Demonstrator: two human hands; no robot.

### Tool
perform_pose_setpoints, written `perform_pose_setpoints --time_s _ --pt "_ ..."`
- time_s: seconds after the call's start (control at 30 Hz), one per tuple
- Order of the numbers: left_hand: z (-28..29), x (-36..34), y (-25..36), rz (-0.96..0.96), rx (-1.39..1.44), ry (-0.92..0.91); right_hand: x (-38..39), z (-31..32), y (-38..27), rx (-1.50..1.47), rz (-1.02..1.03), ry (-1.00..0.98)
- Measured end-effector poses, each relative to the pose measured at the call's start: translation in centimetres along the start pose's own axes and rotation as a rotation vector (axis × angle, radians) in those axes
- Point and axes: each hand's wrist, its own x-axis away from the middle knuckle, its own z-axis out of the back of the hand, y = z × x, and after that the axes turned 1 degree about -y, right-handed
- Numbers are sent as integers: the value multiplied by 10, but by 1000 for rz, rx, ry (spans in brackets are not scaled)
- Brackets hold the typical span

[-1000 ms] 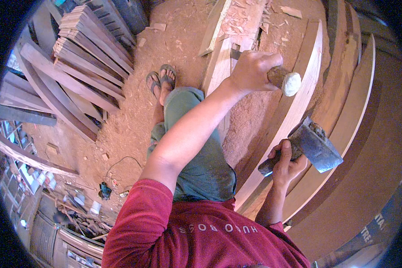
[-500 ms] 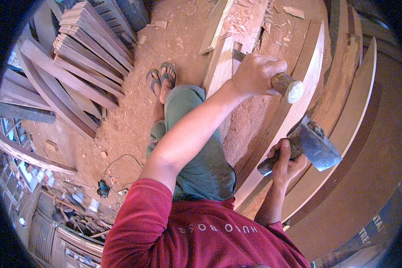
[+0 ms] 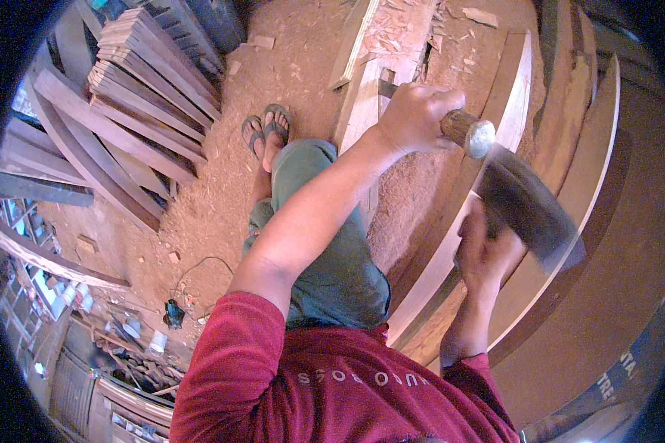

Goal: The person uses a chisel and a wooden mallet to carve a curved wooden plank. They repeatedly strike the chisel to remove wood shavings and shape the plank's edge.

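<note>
My left hand [image 3: 417,114] is closed around the round wooden handle [image 3: 467,131] of a chisel, whose pale, battered end faces up. A dark flat blade [image 3: 386,87] shows past my knuckles at a notched pale timber [image 3: 358,114]. Below and right, my right hand [image 3: 488,251] is closed on an axe-like tool with a broad dark metal head [image 3: 528,207], smeared by motion; its grip is mostly hidden. The head's upper edge appears close to the chisel handle's end; I cannot tell whether they touch.
Long curved boards [image 3: 580,170] lie to the right. Stacked planks [image 3: 140,103] stand at the left above a shaving-covered floor [image 3: 207,192]. My sandalled feet [image 3: 270,125] are beside the timber. A small dark power tool [image 3: 174,314] with a cord lies at lower left, near assorted clutter.
My right hand and the metal-headed tool have swung upward and rightward, toward the chisel handle, and are now blurred. My left hand has dipped slightly and risen back, still gripping the handle.
</note>
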Motion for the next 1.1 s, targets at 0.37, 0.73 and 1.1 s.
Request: perform_pose_setpoints --time_s 0.37,0.73,1.1 --pt "2 9 -6 28 28 -31 8 9 8 -9 150 -91" --pt "10 -51 0 25 10 148 43 9 10 -371 -326 97" --pt "1 -15 -10 11 10 59 54 -2 29 -338 -341 34"
